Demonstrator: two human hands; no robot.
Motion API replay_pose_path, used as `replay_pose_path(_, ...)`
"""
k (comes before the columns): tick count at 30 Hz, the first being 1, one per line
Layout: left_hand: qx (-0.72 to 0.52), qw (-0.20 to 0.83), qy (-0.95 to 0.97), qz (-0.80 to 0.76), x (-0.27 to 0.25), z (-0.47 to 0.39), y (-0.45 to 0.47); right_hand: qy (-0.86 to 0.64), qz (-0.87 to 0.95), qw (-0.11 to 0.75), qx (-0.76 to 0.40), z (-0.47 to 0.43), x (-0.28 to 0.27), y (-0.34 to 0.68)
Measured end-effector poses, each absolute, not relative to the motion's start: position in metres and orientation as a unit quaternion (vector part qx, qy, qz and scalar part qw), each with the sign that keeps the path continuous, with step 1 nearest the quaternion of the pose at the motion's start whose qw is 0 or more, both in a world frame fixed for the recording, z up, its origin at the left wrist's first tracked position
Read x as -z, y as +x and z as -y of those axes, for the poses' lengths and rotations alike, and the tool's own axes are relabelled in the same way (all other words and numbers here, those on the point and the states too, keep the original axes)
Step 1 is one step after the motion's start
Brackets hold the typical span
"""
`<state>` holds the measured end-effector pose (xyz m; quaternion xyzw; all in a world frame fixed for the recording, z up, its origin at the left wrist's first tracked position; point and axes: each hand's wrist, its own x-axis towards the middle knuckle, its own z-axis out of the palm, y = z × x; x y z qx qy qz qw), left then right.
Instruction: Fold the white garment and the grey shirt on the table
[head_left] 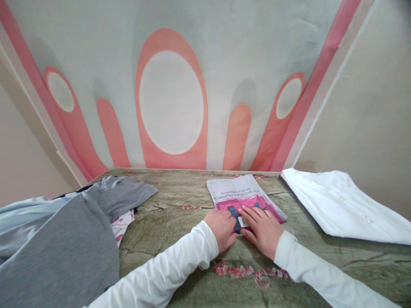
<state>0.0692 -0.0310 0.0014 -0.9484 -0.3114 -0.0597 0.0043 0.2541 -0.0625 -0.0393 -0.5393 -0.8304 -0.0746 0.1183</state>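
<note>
A folded grey T-shirt (233,182) lies on the table in the middle, with a pink and dark blue print and lettering upside down to me. My left hand (221,226) is at its near left edge, fingers curled and closed on the cloth. Across the print my right hand (261,226) rests flat, its fingers stretched out and slightly apart, touching the fabric. Between the two hands a small white patch of the print shows. The near edge of the shirt is partly hidden beneath my hands.
On the left, a loose pile holds a grey garment (73,239) over light blue and floral cloth. Folded white clothing (346,205) lies at the right. The wood-patterned table (173,226) meets a pink-and-grey printed backdrop (218,55) at its far edge.
</note>
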Motion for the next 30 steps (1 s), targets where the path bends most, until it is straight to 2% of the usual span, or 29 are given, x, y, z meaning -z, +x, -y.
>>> replay_pose_path(4,0.112,-0.006,-0.934,0.338,-0.006,0.036,0.073,-0.513,0.846,0.145,0.026,0.072,0.025,0.242)
replay_pose_path(9,0.142,-0.033,-0.939,0.31,0.018,0.035,0.074,-0.492,0.85,0.184,-0.04,0.057,0.02,0.258)
replay_pose_path(19,0.097,-0.072,-0.949,0.29,0.031,0.032,0.071,-0.519,0.847,0.112,-0.032,0.014,0.053,0.303)
replay_pose_path(30,0.089,-0.06,-0.945,0.31,0.04,0.031,0.076,-0.584,0.806,0.097,-0.012,-0.042,0.066,0.324)
